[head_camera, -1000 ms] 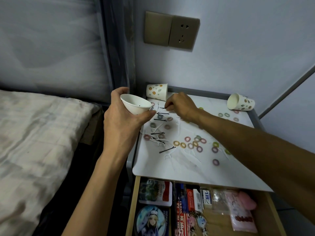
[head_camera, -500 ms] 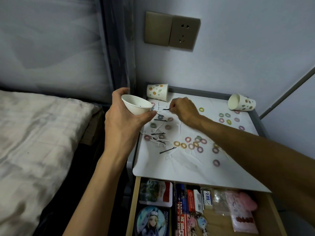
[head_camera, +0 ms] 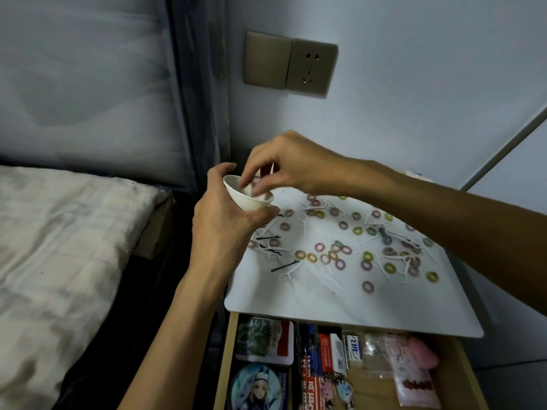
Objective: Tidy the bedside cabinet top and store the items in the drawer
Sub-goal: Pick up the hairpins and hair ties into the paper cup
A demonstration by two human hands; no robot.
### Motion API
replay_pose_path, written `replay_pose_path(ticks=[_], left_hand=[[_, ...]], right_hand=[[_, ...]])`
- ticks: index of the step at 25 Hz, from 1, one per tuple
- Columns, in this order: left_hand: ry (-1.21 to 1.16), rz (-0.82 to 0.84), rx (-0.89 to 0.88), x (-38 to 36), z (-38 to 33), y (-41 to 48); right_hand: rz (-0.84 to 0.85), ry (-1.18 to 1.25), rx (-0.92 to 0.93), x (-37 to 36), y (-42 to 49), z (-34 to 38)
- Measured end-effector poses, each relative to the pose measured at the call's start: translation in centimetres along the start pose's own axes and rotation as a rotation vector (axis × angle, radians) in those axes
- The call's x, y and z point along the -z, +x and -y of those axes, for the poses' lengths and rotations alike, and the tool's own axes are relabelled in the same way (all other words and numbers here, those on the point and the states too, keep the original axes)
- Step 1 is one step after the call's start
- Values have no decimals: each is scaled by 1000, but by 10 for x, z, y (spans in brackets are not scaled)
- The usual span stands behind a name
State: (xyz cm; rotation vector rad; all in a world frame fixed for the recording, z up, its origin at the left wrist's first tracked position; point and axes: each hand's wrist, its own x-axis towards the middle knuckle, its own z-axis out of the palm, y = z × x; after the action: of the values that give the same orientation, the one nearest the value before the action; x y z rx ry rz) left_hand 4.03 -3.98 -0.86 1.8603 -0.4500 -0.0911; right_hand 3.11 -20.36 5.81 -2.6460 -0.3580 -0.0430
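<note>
My left hand (head_camera: 222, 229) grips a small white paper cup (head_camera: 250, 202), tilted, over the left rear corner of the white cabinet top (head_camera: 340, 309). My right hand (head_camera: 291, 164) hovers over the cup with its fingertips dipped into the mouth; whatever they pinch is hidden. Several coloured hair-tie rings (head_camera: 367, 264), black hairpins (head_camera: 285, 266) and white floss picks (head_camera: 284, 276) lie scattered over the top. The wooden drawer (head_camera: 226, 359) below stands pulled out, holding cards, packets and keychains.
A bed with a pale quilt (head_camera: 59, 247) lies close on the left, with a dark gap between it and the cabinet. A wall socket (head_camera: 310, 66) sits above. My right forearm crosses the top's right rear, hiding most of another paper cup (head_camera: 414, 173).
My right hand picked a black hairpin off the top's left rear, lifted and moved left to the cup's mouth. My left hand has kept the cup nearly still.
</note>
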Motion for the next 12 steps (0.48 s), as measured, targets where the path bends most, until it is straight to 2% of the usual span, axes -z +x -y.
replay_pose_path(ticks=[2,3,7,9,12], left_hand=[[12,-39,-1,4,2,2],[22,-62,-4,7,3,4],[16,-128,15,16,8,6],[-9,-128,26,18,9,6],[-14,-131,22,20,9,7]], right_hand=[[-199,168,-132,-8,4,-25],[-245,203,-229,-17,6,-41],[-96,-12,-510,-81,15,-100],[-128,-28,-584,-101,22,-112],[-193,-12,-590,-115,32,-116]])
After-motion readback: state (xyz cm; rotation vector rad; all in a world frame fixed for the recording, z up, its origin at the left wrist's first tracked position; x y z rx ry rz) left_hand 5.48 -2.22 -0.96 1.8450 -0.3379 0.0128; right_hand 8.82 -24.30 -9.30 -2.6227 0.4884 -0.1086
